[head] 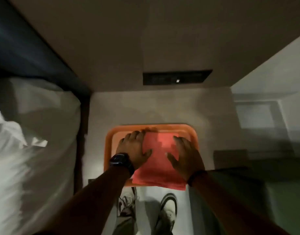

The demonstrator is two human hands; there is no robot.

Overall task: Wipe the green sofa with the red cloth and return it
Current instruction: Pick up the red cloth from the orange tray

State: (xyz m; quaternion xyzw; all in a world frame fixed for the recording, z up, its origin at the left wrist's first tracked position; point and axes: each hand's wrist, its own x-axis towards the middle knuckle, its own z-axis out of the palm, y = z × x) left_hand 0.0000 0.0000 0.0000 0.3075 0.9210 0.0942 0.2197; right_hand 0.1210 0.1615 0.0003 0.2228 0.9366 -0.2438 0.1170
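Red cloth (161,160) folded flat on the orange tray (110,138), near edge overhanging. Left hand (134,150) and right hand (186,155) spread open on top, pressing, clasping nothing. Best smoothed toward tray centre, overhang tucked in.

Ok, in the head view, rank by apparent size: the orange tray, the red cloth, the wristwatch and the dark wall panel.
1. Orange tray, partly covered.
2. Red cloth, folded on the tray under both flat hands.
3. Dark wall panel.
4. Wristwatch on the left wrist.
The panel sits farther away, so its true size is unsure.
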